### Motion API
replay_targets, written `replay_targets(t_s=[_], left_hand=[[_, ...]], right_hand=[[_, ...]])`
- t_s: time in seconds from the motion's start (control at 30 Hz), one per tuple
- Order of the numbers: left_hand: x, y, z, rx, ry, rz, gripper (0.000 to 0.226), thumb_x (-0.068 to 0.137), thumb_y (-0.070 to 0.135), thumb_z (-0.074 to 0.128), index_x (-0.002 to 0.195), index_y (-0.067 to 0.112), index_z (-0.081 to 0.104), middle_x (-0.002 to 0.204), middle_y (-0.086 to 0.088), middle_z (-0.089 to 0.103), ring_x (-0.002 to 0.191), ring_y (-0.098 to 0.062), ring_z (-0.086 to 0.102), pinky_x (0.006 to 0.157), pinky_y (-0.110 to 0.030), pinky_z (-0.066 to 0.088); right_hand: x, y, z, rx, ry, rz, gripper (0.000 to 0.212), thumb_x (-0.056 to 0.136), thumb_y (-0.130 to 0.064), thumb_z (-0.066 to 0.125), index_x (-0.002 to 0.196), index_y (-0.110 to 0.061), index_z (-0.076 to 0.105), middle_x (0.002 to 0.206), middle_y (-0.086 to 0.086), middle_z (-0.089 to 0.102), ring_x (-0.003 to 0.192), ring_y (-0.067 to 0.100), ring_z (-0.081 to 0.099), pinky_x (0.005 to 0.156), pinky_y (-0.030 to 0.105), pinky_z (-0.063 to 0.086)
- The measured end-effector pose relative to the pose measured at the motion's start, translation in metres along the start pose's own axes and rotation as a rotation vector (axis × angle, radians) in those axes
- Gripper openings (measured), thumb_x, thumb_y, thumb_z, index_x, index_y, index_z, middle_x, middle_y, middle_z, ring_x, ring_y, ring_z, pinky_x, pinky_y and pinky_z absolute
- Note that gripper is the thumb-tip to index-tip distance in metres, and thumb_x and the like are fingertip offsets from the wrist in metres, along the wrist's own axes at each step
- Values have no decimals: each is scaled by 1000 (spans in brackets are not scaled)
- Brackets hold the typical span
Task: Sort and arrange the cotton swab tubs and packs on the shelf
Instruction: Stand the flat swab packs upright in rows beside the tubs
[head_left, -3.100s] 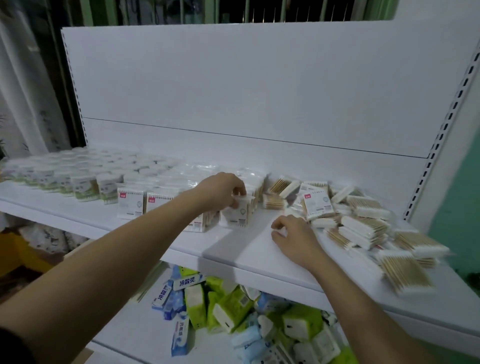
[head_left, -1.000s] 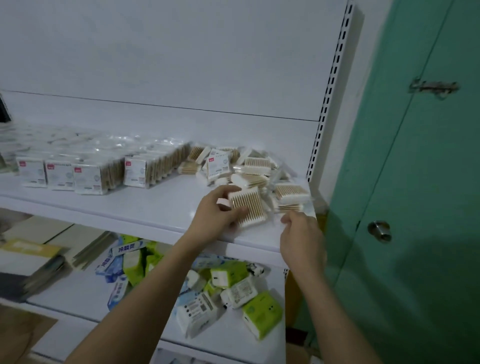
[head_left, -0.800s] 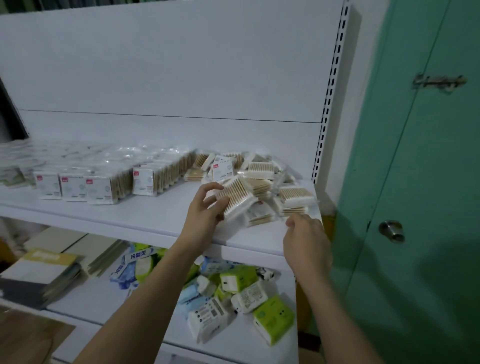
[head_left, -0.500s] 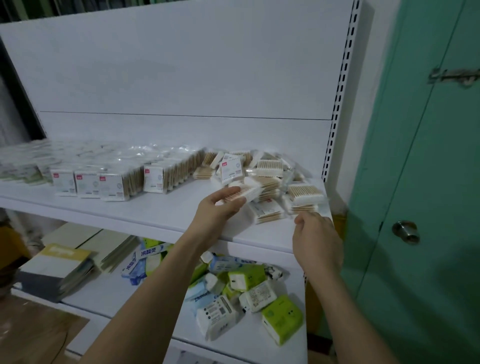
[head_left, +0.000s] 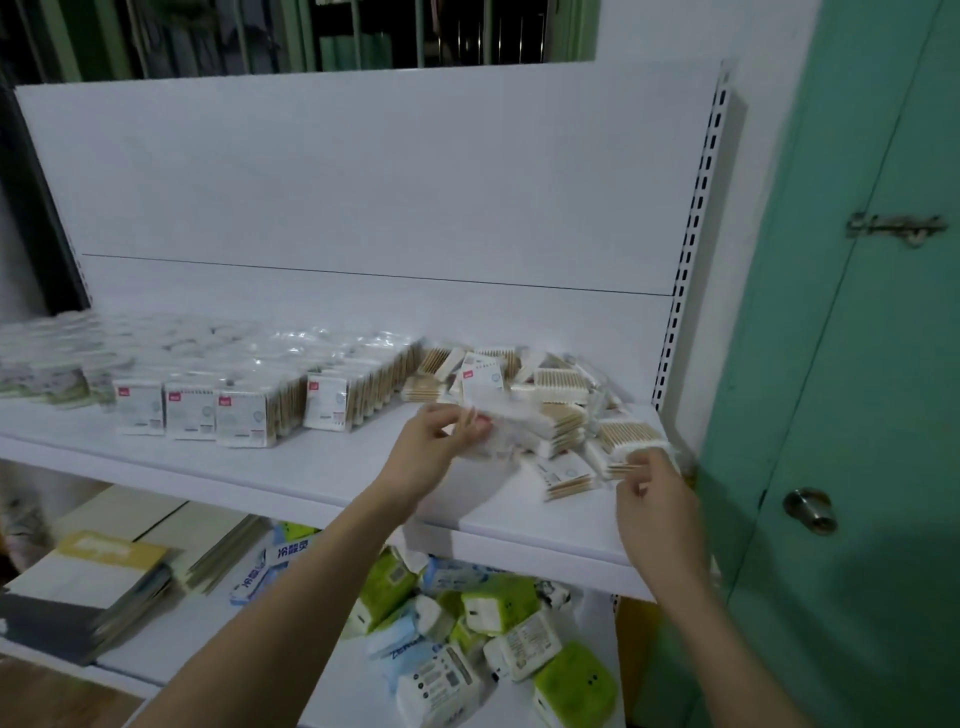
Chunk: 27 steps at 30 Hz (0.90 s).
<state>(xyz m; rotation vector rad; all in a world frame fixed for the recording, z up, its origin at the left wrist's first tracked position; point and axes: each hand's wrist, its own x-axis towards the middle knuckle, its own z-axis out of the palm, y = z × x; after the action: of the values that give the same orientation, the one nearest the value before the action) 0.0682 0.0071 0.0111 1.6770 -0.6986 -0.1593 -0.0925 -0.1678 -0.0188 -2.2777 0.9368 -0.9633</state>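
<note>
On the white shelf (head_left: 291, 475) a loose heap of cotton swab packs (head_left: 558, 402) lies at the right end. Upright packs with red labels stand in neat rows (head_left: 244, 413) to its left, and round tubs (head_left: 57, 374) sit further left, blurred. My left hand (head_left: 434, 447) holds one blurred swab pack (head_left: 506, 431) just above the shelf, thumb and fingers around its edge. My right hand (head_left: 652, 499) pinches the near edge of another swab pack (head_left: 631, 441) at the shelf's right corner.
A slotted upright (head_left: 685, 249) and a green door (head_left: 852, 364) with a round knob (head_left: 810, 509) border the shelf on the right. The lower shelf holds green, blue and white tissue packs (head_left: 467, 623) and stacked booklets (head_left: 88, 582).
My left hand has lifted a swab pack off the heap and brought it leftward over the shelf. My right hand has reached up to the pack at the right corner. The camera has tilted.
</note>
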Motion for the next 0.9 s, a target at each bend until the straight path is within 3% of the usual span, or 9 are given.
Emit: replay_targets(t_s=[0.1,0.2,0.3,0.4,0.5,0.6,0.7,0.77,0.9], left_hand=[[11,5,-47,-6,37,10,8,91,26,67,93,25,75,97,3,73,94,-17,67,84,-26,50],[21,8,-101,-55,-54,11,26,88,7,68,114,10,63,106,-12,69,97,-29,68,78,-32,58],[32,15,-156,-33,-130,45,44,83,-3,71,122,9,55,112,-18,62,91,-28,72,72,-33,60],[53,16,-200,114,-140,58,34,83,-7,69,112,10,63,116,-14,61,94,-26,71,77,-36,61],[80,10,-224,416,-175,62,27,90,4,67,111,20,68,112,-3,65,92,-17,67,80,-30,59],[105,5,-231,830,-231,136,31,88,20,71,119,25,69,104,9,57,90,-11,55,83,-22,42],[120,-4,-230,892,-285,138,29,81,21,78,110,24,74,104,6,68,92,-10,58,86,-24,46],[125,-11,-228,912,-293,139,23,77,22,81,99,26,75,101,5,71,97,-14,63,90,-31,50],[126,-24,-221,1068,-187,193,18,82,31,76,97,29,66,108,9,64,112,-17,52,96,-40,34]], right_hand=[[2,-39,13,263,32,-17,12,100,-17,51,110,-24,53,94,-8,62,82,17,61,71,41,55],[-6,-89,47,357,-119,-147,15,100,-18,49,108,-30,50,91,-13,59,78,15,59,67,38,51],[-8,-127,96,268,-291,-236,20,99,-19,47,111,-35,46,93,-9,58,81,19,59,69,40,51],[-5,-152,141,108,-366,-276,26,98,-17,48,122,-28,47,111,-5,55,98,18,55,81,37,49],[3,-164,173,-126,-372,-358,30,99,-19,47,129,-24,47,124,-1,50,114,20,49,89,36,45],[15,-162,184,-148,-402,-290,22,98,-18,49,118,-21,58,115,-3,54,111,20,50,89,35,46],[21,-154,187,-23,-406,-225,16,96,-11,53,94,-25,61,99,-9,52,96,14,54,80,26,45],[21,-151,189,11,-404,-210,17,96,-11,54,91,-25,62,100,-8,54,89,8,53,75,21,41],[22,-152,190,-9,-389,-222,16,95,-9,55,91,-22,65,103,-3,56,87,7,53,72,17,39]])
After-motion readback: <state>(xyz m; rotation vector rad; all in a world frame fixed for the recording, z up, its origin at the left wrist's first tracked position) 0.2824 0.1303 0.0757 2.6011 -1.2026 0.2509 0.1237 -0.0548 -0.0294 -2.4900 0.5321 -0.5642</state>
